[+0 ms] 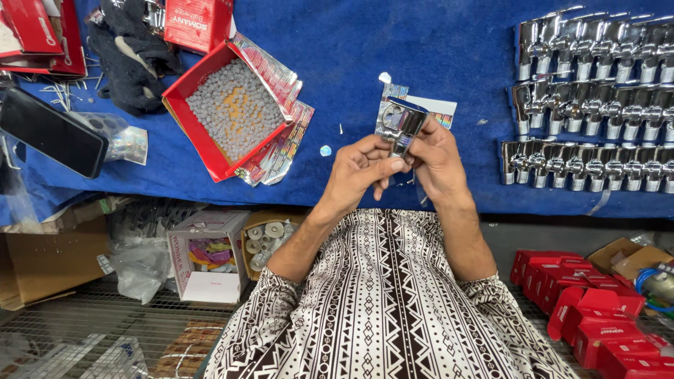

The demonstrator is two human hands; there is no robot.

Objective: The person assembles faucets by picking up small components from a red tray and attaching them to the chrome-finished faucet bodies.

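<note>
Both hands, left [358,172] and right [437,165], clasped around a chrome valve [405,126] above the blue worktop [421,56]. Rows of valves [597,98] right of them, red box [228,109] of grey pieces left.

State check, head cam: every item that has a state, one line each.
Chrome valve: lifted off the cloth, held in both hands.
Left hand: closed on the valve's lower end.
Right hand: gripping the valve's side.
Red box: open, filled with small grey pieces.
Finished valves: laid in three rows at right.
Phone: screen dark.
Black gloves: off, lying crumpled.
Small red boxes: shut, stacked below the table.
</note>
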